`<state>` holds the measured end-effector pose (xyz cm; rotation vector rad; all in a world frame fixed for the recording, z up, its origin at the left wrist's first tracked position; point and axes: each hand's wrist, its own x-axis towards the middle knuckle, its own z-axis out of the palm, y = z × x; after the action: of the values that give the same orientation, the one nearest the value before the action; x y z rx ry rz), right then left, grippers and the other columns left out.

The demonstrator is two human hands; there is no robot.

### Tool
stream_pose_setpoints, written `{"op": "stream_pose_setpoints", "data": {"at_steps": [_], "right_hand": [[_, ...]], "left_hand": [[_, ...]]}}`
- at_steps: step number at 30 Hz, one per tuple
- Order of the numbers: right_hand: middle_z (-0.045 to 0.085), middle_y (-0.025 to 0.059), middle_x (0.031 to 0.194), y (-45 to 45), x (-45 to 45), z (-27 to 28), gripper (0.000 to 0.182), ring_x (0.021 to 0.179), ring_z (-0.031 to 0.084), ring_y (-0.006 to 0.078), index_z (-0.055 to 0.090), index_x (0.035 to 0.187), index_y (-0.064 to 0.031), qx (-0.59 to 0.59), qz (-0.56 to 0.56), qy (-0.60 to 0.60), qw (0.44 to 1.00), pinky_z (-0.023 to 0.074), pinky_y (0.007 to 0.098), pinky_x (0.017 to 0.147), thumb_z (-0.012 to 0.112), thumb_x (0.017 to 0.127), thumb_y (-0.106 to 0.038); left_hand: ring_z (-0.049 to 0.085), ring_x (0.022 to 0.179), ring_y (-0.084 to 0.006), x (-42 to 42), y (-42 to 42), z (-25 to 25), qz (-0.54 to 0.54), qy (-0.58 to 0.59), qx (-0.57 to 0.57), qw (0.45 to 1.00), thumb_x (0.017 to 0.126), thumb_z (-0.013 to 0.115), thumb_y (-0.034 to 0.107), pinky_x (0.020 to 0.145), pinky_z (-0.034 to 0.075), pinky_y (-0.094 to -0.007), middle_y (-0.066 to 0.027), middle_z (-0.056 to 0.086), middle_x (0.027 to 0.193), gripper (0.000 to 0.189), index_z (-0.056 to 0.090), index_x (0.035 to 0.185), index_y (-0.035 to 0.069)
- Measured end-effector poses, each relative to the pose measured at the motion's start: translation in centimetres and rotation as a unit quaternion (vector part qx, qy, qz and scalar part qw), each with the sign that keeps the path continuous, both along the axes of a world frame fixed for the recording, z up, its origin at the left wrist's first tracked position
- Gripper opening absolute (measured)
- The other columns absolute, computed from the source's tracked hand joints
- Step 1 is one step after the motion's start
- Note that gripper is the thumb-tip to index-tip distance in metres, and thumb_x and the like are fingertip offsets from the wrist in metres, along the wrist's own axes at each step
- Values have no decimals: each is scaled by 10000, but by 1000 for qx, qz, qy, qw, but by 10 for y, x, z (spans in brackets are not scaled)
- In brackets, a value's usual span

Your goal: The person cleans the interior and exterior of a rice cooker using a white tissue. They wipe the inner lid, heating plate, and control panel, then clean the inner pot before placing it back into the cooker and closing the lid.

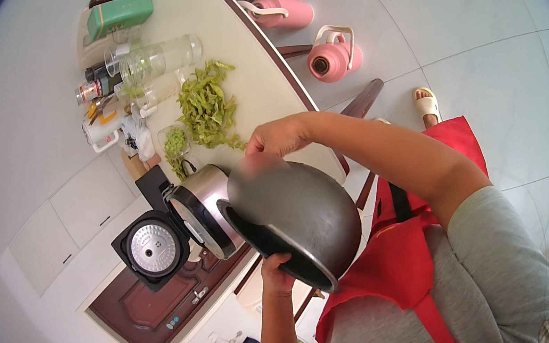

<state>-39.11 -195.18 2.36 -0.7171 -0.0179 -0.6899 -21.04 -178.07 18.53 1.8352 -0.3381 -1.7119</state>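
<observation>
A dark metal pot (320,212) is tilted on its side in front of my red apron, its black inside facing lower left. My left hand (277,275) grips the pot's lower rim, thumb at the black inside. My right hand (278,138) is at the pot's upper side with its fingers curled; a blurred patch hides its fingertips and what they touch. Beside the pot stands a silver and black rice cooker (206,212), its lid (154,245) swung up. Green bean pods (207,104) lie heaped on the pale table (261,73), near a clear container of shelled green beans (175,142).
Glass jars (161,60), a green box (120,15) and a white mug (103,131) stand along the table's far side. Two pink vacuum flasks (335,62) stand on the tiled floor beside wooden chair legs (361,98). A brown door (159,303) is beyond the cooker.
</observation>
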Motion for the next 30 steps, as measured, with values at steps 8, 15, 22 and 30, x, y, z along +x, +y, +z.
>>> {"op": "stream_pose_setpoints", "data": {"at_steps": [8, 15, 22, 30], "right_hand": [[636, 17, 901, 41, 23, -3, 196, 763, 602, 98, 598, 1001, -61, 220, 63, -92, 969, 496, 261, 700, 621, 808, -88], [630, 12, 890, 66, 24, 3, 171, 799, 594, 87, 591, 989, -53, 350, -32, -192, 916, 497, 252, 709, 608, 823, -94], [589, -14, 905, 39, -26, 27, 126, 811, 527, 70, 590, 978, -49, 255, -171, -163, 938, 425, 224, 753, 544, 877, -109], [546, 14, 969, 82, -63, 43, 127, 908, 516, 98, 582, 986, -32, 172, -298, -145, 928, 425, 257, 804, 518, 886, -78]], "left_hand": [[587, 912, -267, 22, 12, -4, 30, 20, -33, 999, 629, 548, 73, 826, 479, -358, -123, 601, 972, 435, 531, 1053, -23], [542, 1025, -280, 34, 3, -3, 60, 10, -62, 996, 787, 492, 129, 893, 435, -390, -150, 556, 1121, 389, 494, 1142, -31], [498, 1093, -302, 20, -15, 3, 11, 62, -96, 993, 835, 457, 170, 922, 414, -428, -156, 507, 1202, 427, 442, 1213, -27], [493, 1104, -281, -30, -29, 5, 69, 56, -99, 991, 856, 474, 263, 926, 416, -415, -130, 496, 1221, 462, 422, 1243, 17]]}}
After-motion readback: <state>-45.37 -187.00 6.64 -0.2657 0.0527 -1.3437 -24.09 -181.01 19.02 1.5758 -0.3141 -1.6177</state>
